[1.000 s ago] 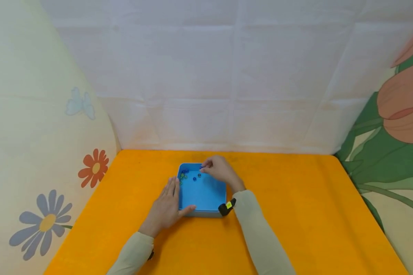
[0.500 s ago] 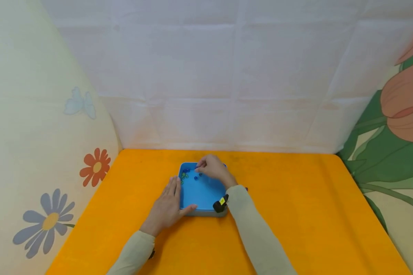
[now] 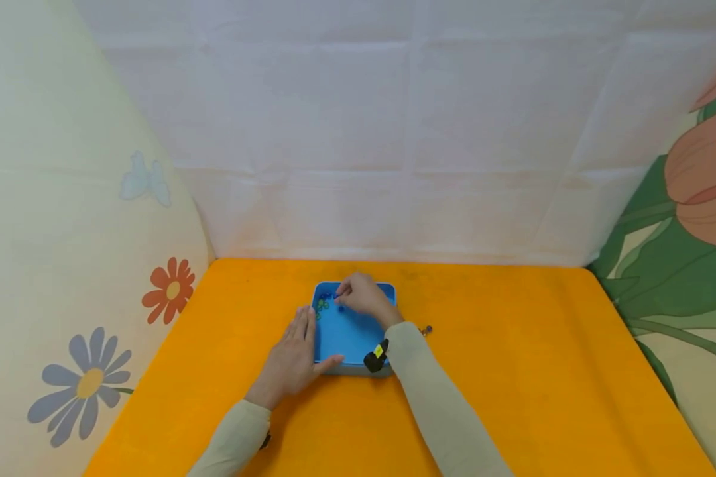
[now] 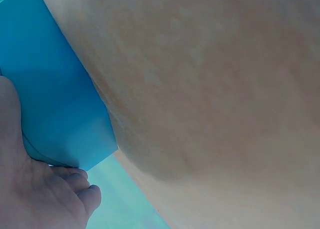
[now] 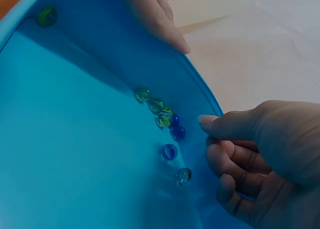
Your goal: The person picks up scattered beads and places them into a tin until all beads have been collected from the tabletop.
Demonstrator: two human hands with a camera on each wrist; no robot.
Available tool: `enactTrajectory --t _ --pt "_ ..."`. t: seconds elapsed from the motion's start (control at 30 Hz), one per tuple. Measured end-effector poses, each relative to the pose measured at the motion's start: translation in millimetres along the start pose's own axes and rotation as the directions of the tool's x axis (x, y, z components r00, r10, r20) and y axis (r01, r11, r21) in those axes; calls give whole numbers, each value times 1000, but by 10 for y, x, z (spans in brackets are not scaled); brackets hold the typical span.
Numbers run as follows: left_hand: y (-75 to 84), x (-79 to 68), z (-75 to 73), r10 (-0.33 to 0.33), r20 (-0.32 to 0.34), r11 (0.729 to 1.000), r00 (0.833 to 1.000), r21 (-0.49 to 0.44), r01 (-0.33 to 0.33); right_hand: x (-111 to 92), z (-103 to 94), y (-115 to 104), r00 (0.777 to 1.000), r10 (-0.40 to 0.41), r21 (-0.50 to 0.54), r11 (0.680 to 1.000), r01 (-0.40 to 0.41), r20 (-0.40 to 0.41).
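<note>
The blue square box (image 3: pixel 352 344) stands on the table with several marbles in its far left corner. My left hand (image 3: pixel 289 361) lies along its left side, fingers straight and thumb over the near rim. Reaching inside by the far wall, my right hand (image 3: pixel 362 295) pinches a small blue marble (image 3: pixel 336 296); in the right wrist view the thumb and curled fingers hide it. There, green marbles (image 5: pixel 156 106) line the wall beside dark blue marbles (image 5: pixel 177 133). A blue swirled marble (image 5: pixel 169 151) and a clear marble (image 5: pixel 183 176) lie nearer the hand.
A few marbles (image 3: pixel 427 329) lie on the orange tabletop (image 3: pixel 513 344) right of the box, partly behind the right sleeve. One more green marble (image 5: pixel 47 17) sits in another corner. A white cloth (image 3: pixel 406 132) hangs behind the table.
My right hand has moved left along the far wall toward the marble cluster, still pinching. Its forearm shifted left, uncovering marbles on the table. My left hand stays on the box.
</note>
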State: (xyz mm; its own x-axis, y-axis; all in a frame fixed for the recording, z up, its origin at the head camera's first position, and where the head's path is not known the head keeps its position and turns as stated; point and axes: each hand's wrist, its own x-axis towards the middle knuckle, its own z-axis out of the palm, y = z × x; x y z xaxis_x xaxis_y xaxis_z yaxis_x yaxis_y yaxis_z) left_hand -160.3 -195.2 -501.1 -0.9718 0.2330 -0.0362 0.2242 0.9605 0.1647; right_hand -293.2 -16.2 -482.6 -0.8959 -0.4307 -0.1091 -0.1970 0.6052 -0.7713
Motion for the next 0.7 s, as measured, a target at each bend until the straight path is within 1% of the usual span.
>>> enactTrajectory --t 0.5,0.7 --pt "9 2 -5 2 13 1000 1000 -8 -1 -32 -49 -17 999 29 12 999 -30 14" --pt "15 -8 -14 -1 10 1000 1000 -1 1 -95 -137 -12 1000 18 31 999 -19 20"
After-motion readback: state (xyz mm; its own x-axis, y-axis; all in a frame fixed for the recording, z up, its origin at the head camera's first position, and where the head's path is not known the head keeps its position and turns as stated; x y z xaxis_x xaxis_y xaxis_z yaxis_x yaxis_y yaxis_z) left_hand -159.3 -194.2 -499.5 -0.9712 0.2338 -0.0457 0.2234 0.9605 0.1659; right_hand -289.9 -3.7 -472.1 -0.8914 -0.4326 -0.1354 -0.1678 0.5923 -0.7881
